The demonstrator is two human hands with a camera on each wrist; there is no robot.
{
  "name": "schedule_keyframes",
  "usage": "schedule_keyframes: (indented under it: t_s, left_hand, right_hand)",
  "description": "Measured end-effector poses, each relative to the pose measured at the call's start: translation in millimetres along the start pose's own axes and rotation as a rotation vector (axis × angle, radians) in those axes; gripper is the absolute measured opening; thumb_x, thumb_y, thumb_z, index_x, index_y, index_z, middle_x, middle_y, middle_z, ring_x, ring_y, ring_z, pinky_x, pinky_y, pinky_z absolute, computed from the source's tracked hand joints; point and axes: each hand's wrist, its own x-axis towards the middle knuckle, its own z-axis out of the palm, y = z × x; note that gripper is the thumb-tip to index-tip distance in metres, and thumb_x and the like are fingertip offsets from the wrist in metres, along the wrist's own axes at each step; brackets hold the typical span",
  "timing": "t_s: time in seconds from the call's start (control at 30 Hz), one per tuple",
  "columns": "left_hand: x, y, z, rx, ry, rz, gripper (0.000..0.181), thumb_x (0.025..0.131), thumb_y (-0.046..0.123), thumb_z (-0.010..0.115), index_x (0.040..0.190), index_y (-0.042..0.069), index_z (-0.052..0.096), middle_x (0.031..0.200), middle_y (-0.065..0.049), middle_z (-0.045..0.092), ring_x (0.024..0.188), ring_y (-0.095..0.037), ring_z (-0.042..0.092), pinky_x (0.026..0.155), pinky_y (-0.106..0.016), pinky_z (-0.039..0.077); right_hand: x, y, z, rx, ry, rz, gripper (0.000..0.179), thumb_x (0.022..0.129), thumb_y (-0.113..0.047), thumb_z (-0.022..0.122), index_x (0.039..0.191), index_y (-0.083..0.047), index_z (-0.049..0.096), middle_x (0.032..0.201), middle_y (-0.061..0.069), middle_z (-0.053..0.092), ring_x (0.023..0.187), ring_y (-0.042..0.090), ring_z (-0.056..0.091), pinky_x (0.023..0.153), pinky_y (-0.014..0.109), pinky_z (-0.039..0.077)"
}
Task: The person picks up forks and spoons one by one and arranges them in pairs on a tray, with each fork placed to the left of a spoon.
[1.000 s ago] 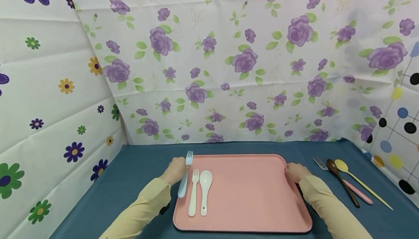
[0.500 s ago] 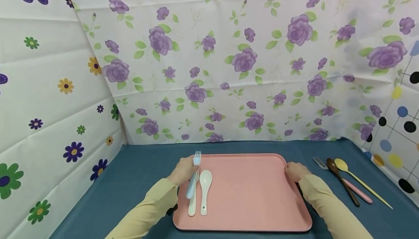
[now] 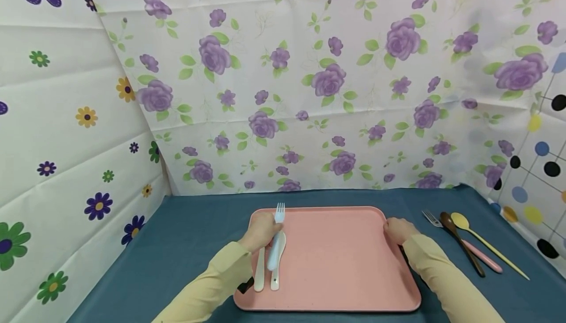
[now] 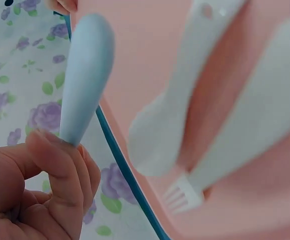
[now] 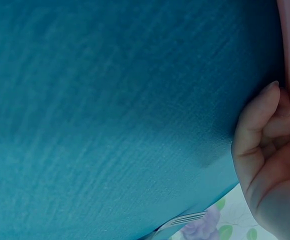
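My left hand (image 3: 259,230) pinches a light blue fork (image 3: 273,255) above the left part of the pink tray (image 3: 340,264), tines pointing to the far side. In the left wrist view, its rounded handle (image 4: 87,75) sticks out from between the thumb and fingers. Below lie a white fork (image 4: 245,115) and a white spoon (image 4: 157,135) side by side on the tray. The head view shows both partly covered by the hand and the blue fork. My right hand (image 3: 399,230) grips the tray's right rim near the far corner, fingers curled in the right wrist view.
Right of the tray, on the dark blue tablecloth (image 3: 199,229), lie a metal fork with pink handle (image 3: 482,256), a dark brown spoon (image 3: 450,225) and a yellow spoon (image 3: 461,221). A floral cloth wall (image 3: 300,87) rises behind the table, with patterned cloths at both sides.
My left hand has carried the light blue fork rightward, from the tray's left edge to above the white fork and spoon. My right hand stays on the rim.
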Motion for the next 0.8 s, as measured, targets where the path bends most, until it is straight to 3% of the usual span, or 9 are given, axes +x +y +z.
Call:
schedule_keyframes:
  t_s: [0.2, 0.33, 0.6, 0.8]
  left_hand:
    - [-1.0, 10.6, 8.2, -0.145, -0.034, -0.032, 0.037, 0.090, 0.009, 0.056, 0.053, 0.002, 0.052, 0.039, -0.005, 0.046, 0.034, -0.015, 0.050, 0.034, -0.023, 0.038]
    - [-1.3, 14.9, 13.4, -0.175, -0.049, -0.025, 0.037, 0.090, 0.009, 0.056, 0.054, 0.000, 0.053, 0.041, -0.008, 0.049, 0.034, -0.016, 0.050, 0.036, -0.024, 0.039]
    - [-1.1, 20.7, 22.6, -0.205, -0.065, -0.042, 0.040, 0.089, 0.010, 0.057, 0.052, -0.002, 0.054, 0.040, -0.010, 0.049, 0.044, -0.031, 0.058, 0.033, -0.022, 0.036]
    - [-1.4, 26.4, 30.1, -0.260, -0.059, -0.062, 0.036, 0.088, 0.009, 0.058, 0.054, -0.002, 0.055, 0.041, -0.011, 0.050, 0.042, -0.030, 0.058, 0.040, -0.035, 0.047]
  right_hand:
    - [-3.8, -4, -3, 0.007, -0.007, 0.004, 0.031, 0.093, -0.009, 0.039, 0.109, 0.012, 0.055, 0.103, 0.028, 0.055, 0.097, 0.045, 0.051, 0.079, 0.054, 0.039]
    - [-6.2, -8, -6, 0.003, -0.012, -0.001, 0.031, 0.094, -0.009, 0.038, 0.109, 0.013, 0.054, 0.102, 0.028, 0.055, 0.097, 0.045, 0.051, 0.080, 0.053, 0.039]
    - [-10.6, -14, -11, 0.010, -0.015, 0.000, 0.030, 0.094, -0.008, 0.037, 0.108, 0.013, 0.054, 0.102, 0.029, 0.055, 0.097, 0.045, 0.051, 0.080, 0.053, 0.039]
    - [-9.4, -13, -9, 0.010, -0.010, 0.007, 0.030, 0.094, -0.008, 0.038, 0.108, 0.013, 0.055, 0.101, 0.028, 0.055, 0.096, 0.045, 0.051, 0.079, 0.053, 0.039]
